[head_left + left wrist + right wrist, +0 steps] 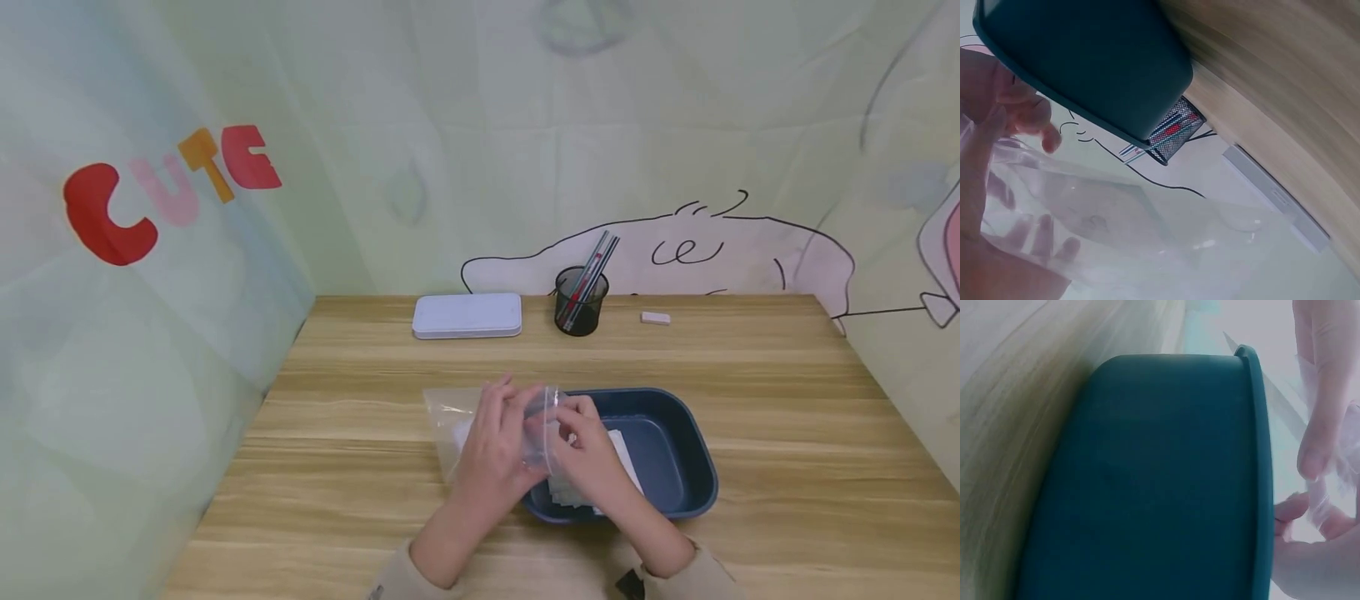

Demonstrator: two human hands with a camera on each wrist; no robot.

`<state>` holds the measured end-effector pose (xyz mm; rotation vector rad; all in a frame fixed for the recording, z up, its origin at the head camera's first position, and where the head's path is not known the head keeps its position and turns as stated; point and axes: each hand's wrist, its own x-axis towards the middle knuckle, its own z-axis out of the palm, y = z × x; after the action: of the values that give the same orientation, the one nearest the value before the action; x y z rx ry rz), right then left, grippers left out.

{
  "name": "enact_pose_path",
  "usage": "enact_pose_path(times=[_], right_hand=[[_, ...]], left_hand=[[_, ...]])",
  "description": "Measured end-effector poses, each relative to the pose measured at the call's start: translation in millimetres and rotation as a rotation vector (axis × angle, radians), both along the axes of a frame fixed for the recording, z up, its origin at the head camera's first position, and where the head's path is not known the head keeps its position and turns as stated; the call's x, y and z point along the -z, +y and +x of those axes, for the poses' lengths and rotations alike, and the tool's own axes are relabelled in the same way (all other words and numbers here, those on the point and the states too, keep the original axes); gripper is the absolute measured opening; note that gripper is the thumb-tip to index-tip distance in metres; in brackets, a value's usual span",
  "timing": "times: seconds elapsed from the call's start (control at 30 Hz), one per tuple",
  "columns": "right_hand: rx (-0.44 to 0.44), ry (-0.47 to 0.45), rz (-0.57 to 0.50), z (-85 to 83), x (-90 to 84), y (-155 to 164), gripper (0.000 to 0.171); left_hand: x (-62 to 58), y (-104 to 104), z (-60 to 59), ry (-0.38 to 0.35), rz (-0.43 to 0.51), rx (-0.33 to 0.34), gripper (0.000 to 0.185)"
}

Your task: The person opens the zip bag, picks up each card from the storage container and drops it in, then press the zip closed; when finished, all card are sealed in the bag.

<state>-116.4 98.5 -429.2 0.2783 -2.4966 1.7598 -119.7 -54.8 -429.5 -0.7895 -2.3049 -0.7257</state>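
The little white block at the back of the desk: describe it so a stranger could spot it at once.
Start at the wooden desk and look along its far edge by the wall. Three things sit in a row there: a flat white case, a black mesh pen cup, and to the right of the cup the white block. It is the smallest and lies alone.

Tray (675, 492) blocks at 3 o'clock of the hands; tin (467, 316) and pen cup (581, 302) sit at 12, table (337, 467) open at 9.
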Motion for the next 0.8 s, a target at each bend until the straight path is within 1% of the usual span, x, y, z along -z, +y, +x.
enact_pose_path(times=[0.07,0.17,0.2,0.27,0.33,0.37,0.47,0.53,0.63,0.73,0.8], right_hand=[[0.022,0.045,-0.023,0.5,-1.3,4,0.009],[0.07,0.102,-0.059,0.0,-3.7,12,0.012],[0.087,0.108,-0.059,-1.0,-4.6,16,0.014],[0.111,0.097,-0.026,-3.4,-5.7,25,0.016],[0.104,0.046,0.034,-6.1,-6.5,35,0.017],[0.079,0.01,0.067,-7.5,-6.6,39,0.018],[-0.025,-0.096,0.178,-10.3,-6.9,52,0.023],[-0.097,-0.146,0.242,-12.0,-5.5,59,0.026],[-0.15,-0.167,0.355,-14.1,0.7,65,0.031],[-0.153,-0.177,0.484,-16.5,10.1,66,0.04],[-0.149,-0.183,0.572,-18.5,17.0,65,0.05]], left_hand=[[-0.7,-2,-0.3,-0.034,0.015,-0.015,0.09],[-3.1,-6,-0.6,-0.091,0.039,-0.038,0.094],[-4.0,-8,-0.8,-0.109,0.047,-0.045,0.095],[-5.6,-12,-1.3,-0.135,0.054,-0.062,0.097],[-6.9,-16,-1.7,-0.152,0.06,-0.077,0.098],[-7.4,-18,-1.8,-0.156,0.063,-0.086,0.098],[-8.1,-23,-2.3,-0.161,0.069,-0.109,0.099],[-8.2,-27,-2.5,-0.165,0.08,-0.118,0.101],[-8.7,-31,-2.7,-0.171,0.094,-0.125,0.103],[-8.8,-34,-2.7,-0.181,0.097,-0.135,0.103],[-9.2,-35,-2.5,-0.187,0.093,-0.142,0.103]])
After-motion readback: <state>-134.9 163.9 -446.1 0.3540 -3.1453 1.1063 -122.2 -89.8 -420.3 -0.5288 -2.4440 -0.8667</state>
